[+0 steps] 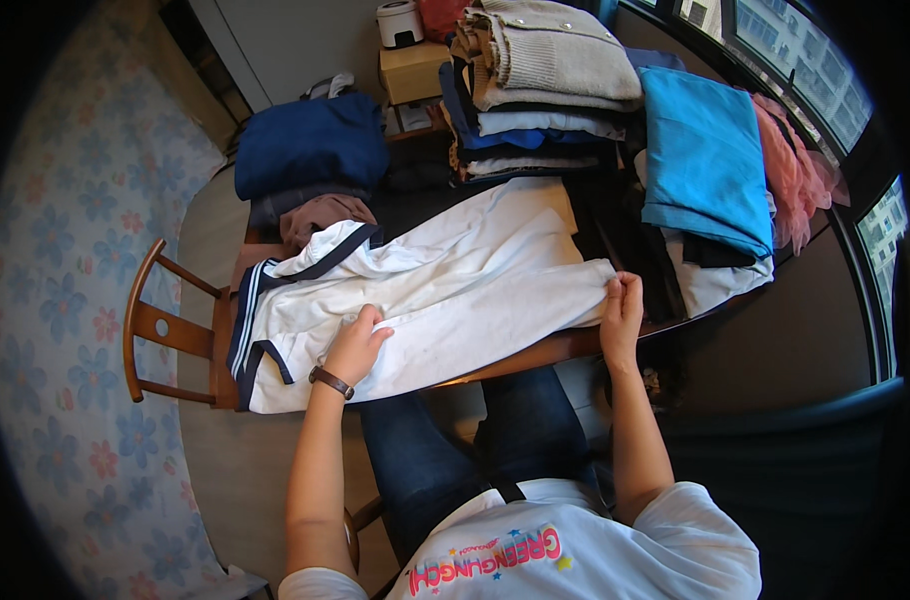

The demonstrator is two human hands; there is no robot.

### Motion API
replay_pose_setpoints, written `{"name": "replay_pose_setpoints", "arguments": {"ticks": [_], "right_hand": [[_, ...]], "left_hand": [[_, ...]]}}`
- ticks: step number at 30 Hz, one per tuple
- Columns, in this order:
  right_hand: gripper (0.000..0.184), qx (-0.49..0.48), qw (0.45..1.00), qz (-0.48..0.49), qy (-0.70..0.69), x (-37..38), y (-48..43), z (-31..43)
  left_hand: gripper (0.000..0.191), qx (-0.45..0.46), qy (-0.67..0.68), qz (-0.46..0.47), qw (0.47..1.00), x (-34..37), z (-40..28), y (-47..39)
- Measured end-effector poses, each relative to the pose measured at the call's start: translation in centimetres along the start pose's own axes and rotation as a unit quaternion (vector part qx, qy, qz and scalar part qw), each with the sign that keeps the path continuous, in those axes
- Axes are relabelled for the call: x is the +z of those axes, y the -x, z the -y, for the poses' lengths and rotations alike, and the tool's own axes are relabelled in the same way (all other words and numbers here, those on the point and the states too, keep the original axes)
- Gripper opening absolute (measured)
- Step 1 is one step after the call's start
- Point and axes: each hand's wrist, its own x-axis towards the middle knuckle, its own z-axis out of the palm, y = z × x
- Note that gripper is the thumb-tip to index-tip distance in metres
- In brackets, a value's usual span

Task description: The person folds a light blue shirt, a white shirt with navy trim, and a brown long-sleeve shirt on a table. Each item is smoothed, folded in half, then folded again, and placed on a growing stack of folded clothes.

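A white garment with navy, white-striped trim [440, 307] lies spread across the wooden table in front of me. Its long white part reaches to the right, and the navy-edged collar area is at the left. My left hand [356, 346], with a brown-strapped watch on the wrist, pinches the fabric near the middle. At the right, my right hand [623, 315] holds the end of the white cloth between thumb and fingers, by the table's front edge. Beyond the garment stands a tall stack of folded clothes with a beige knit cardigan [567, 56] on top.
A folded blue cloth [706, 157] tops a pile at the right, beside pink sheer fabric [792, 172]. Navy folded clothing [312, 146] is piled at the back left. A wooden chair [173, 330] stands against the left end. Windows line the right side.
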Motion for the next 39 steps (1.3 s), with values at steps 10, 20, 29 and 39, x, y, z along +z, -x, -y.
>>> {"name": "replay_pose_setpoints", "arguments": {"ticks": [10, 20, 29, 39], "right_hand": [[0.027, -0.044, 0.958, 0.237, 0.154, -3.5, -0.8, 0.8], [0.038, -0.022, 0.976, 0.132, 0.174, -3.9, -0.5, 2.7], [0.051, -0.162, 0.872, 0.135, 0.441, -2.1, 1.3, 3.1], [0.049, -0.178, 0.833, 0.278, 0.445, -0.5, 2.7, 2.0]], "left_hand": [[0.036, -0.025, -0.225, 0.058, 0.972, -0.7, -1.1, -0.2], [0.051, 0.027, -0.174, -0.001, 0.984, -0.2, -1.8, -0.4], [0.048, 0.025, -0.194, 0.048, 0.979, 0.8, -2.3, -1.4], [0.011, -0.035, -0.131, -0.318, 0.938, -6.2, 3.1, 4.8]]}}
